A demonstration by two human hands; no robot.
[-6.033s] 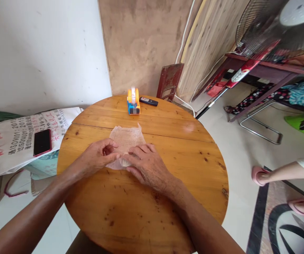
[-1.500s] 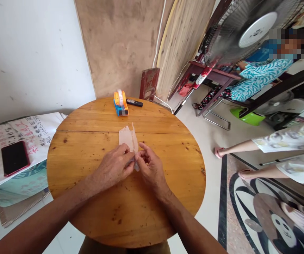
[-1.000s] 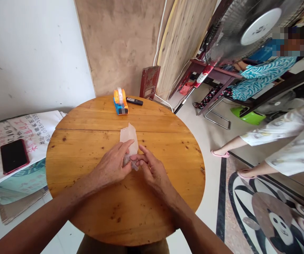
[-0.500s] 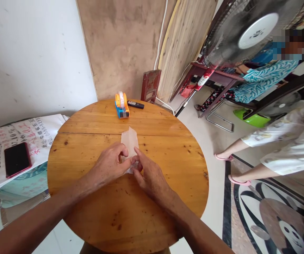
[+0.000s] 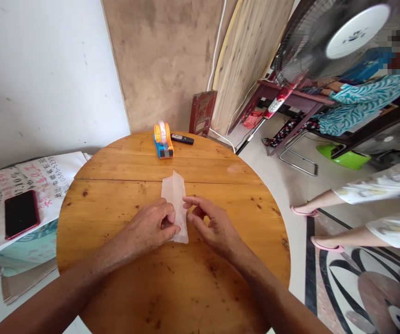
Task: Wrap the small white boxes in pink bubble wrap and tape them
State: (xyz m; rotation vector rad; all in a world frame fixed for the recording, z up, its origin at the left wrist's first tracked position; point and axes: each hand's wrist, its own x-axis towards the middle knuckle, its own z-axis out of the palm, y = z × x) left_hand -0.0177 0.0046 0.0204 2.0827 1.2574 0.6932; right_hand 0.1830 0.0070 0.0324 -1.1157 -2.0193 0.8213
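A folded white tissue (image 5: 178,202) lies lengthwise on the round wooden table (image 5: 116,162), with a crease running down it. My left hand (image 5: 154,220) rests at the tissue's left edge, its fingers curled and the thumb and forefinger closed at the paper. Close to the right edge is my right hand (image 5: 210,220), with bent fingers spread apart and nothing visible between them. Beyond the tissue stands an orange and blue tape dispenser (image 5: 164,140) with a roll of tape. Beside it lies a black remote control (image 5: 182,139).
A red-edged phone (image 5: 22,214) lies on a printed white sack (image 5: 53,185) at the left. A chair back (image 5: 202,113) rises behind the table. To the right are a standing fan (image 5: 325,46), a seated person (image 5: 356,106) and another person's legs (image 5: 352,195).
My hands have moved apart. The right hand has shifted right, off the tissue, and its fingers have spread; the left stays at the paper. The camera view has shifted slightly.
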